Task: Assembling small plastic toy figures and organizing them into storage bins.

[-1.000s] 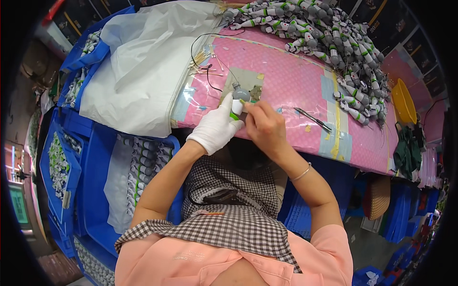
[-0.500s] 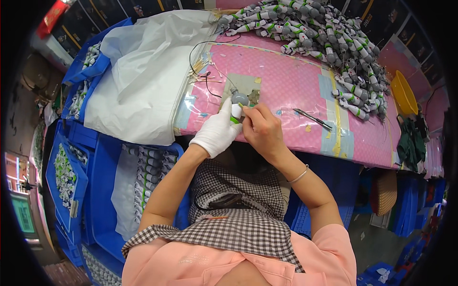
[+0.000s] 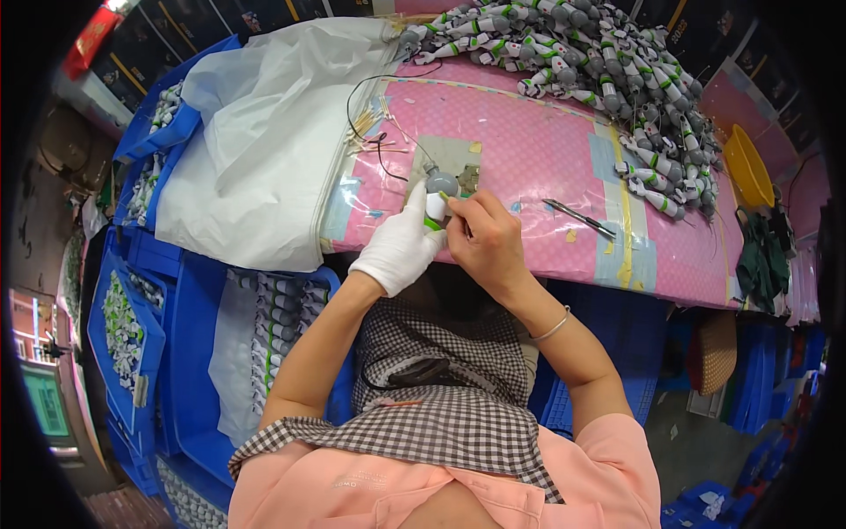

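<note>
In a white glove, my left hand [image 3: 398,250] is closed around a small white toy part with a green band and a round grey end [image 3: 442,183]. The grey end points away from me, over the near part of the pink-covered table. My bare right hand [image 3: 486,240] is pinched close against the part's right side. A small green bit shows by its fingertips, but what they hold is too small to make out. Beyond the part, a thin wire with a metal tip [image 3: 429,167] lies on a grey-beige patch, partly hidden by the part.
A large pile of similar toy parts [image 3: 608,66] covers the far right of the table [image 3: 520,150]. A pen [image 3: 579,218] lies right of my hands, cotton swabs [image 3: 374,132] to the left. White sheeting [image 3: 256,150] drapes the left side. Blue bins [image 3: 198,353] hold more parts; a yellow basin [image 3: 747,167] stands right.
</note>
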Motion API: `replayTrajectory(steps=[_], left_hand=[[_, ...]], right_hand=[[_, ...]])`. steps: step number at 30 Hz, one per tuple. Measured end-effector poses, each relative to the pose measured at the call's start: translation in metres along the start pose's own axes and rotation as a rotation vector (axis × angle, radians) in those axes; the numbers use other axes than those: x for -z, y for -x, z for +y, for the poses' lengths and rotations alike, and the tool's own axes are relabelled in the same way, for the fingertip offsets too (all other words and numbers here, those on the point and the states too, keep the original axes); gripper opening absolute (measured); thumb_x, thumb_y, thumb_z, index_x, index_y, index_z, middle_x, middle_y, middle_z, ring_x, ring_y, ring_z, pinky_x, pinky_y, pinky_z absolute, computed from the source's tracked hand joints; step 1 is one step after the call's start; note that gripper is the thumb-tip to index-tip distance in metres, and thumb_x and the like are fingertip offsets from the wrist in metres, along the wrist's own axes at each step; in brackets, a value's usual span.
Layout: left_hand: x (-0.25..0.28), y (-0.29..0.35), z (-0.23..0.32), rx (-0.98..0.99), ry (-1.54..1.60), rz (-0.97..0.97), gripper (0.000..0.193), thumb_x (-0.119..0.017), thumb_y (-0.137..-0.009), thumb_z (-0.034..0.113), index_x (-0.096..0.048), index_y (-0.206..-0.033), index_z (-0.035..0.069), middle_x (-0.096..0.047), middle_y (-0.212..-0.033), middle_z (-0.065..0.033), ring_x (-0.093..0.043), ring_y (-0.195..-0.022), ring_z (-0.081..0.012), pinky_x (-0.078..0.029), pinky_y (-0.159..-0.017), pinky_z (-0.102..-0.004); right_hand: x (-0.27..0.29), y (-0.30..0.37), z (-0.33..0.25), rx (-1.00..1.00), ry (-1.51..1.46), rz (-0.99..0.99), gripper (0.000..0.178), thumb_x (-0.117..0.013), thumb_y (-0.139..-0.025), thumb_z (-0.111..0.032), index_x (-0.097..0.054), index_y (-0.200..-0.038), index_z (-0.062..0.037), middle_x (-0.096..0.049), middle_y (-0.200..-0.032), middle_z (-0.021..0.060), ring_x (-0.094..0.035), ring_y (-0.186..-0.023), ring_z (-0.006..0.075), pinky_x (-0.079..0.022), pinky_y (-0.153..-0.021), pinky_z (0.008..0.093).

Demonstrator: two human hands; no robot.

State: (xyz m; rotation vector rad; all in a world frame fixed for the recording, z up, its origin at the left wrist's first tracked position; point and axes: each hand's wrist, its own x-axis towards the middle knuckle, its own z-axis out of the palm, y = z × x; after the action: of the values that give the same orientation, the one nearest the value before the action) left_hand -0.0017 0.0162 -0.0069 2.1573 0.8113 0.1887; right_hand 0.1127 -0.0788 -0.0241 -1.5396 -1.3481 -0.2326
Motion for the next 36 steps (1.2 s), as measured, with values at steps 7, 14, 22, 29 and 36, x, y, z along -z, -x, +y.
replayTrajectory(steps=[7, 14, 22, 29, 36], left_hand=[[0.001, 0.003, 0.002, -0.025, 0.019, 0.010, 0.067, -0.058, -0.080, 0.020, -0.025, -0.135, 0.004, -0.061, -0.093, -0.0278, -0.059, -0.084, -0.0425, -0.046, -0.072, -0.0467], [0.025, 0.018, 0.004, 0.072, 0.859, -0.169, 0.054, -0.058, -0.088, 0.040, -0.041, -0.127, 0.006, -0.056, -0.079, -0.0038, -0.051, -0.051, -0.0102, -0.041, -0.044, -0.0219], [0.027, 0.016, -0.004, -0.017, 1.547, -0.179, 0.062, -0.036, -0.090, 0.059, -0.049, -0.116, 0.005, -0.060, -0.088, -0.0074, -0.059, -0.069, -0.0198, -0.050, -0.061, -0.0288], [0.034, 0.004, -0.006, -0.004, 1.516, -0.202, 0.051, -0.042, -0.091, 0.053, -0.050, -0.108, 0.006, -0.059, -0.086, -0.0068, -0.059, -0.068, -0.0187, -0.050, -0.058, -0.0286], [0.017, 0.009, 0.007, 0.123, 1.351, -0.229, 0.031, -0.050, -0.093, 0.020, -0.044, -0.120, 0.007, -0.058, -0.094, -0.0089, -0.059, -0.070, -0.0171, -0.051, -0.058, -0.0293]], right_hand=[[0.004, -0.001, 0.003, -0.028, -0.055, 0.040, 0.010, -0.061, -0.071, 0.004, -0.063, -0.081, 0.0013, -0.057, -0.071, 0.0099, -0.056, -0.055, 0.0198, -0.045, -0.048, 0.0292], [0.035, -0.009, 0.057, -0.207, 0.074, 0.169, 0.010, -0.063, -0.075, 0.001, -0.066, -0.084, -0.0020, -0.060, -0.072, 0.0090, -0.056, -0.057, 0.0158, -0.043, -0.052, 0.0262], [0.025, 0.015, 0.094, -0.111, 0.380, -0.008, 0.006, -0.064, -0.077, -0.008, -0.066, -0.082, -0.0035, -0.057, -0.072, 0.0100, -0.053, -0.071, 0.0263, -0.042, -0.066, 0.0368], [0.026, 0.018, 0.092, -0.128, 0.389, 0.012, 0.004, -0.063, -0.077, -0.006, -0.065, -0.079, -0.0042, -0.056, -0.071, 0.0089, -0.053, -0.071, 0.0266, -0.041, -0.066, 0.0373], [0.026, 0.015, 0.097, -0.136, 0.444, 0.016, 0.011, -0.059, -0.081, -0.010, -0.066, -0.088, -0.0062, -0.058, -0.079, 0.0110, -0.055, -0.075, 0.0298, -0.042, -0.068, 0.0403]])
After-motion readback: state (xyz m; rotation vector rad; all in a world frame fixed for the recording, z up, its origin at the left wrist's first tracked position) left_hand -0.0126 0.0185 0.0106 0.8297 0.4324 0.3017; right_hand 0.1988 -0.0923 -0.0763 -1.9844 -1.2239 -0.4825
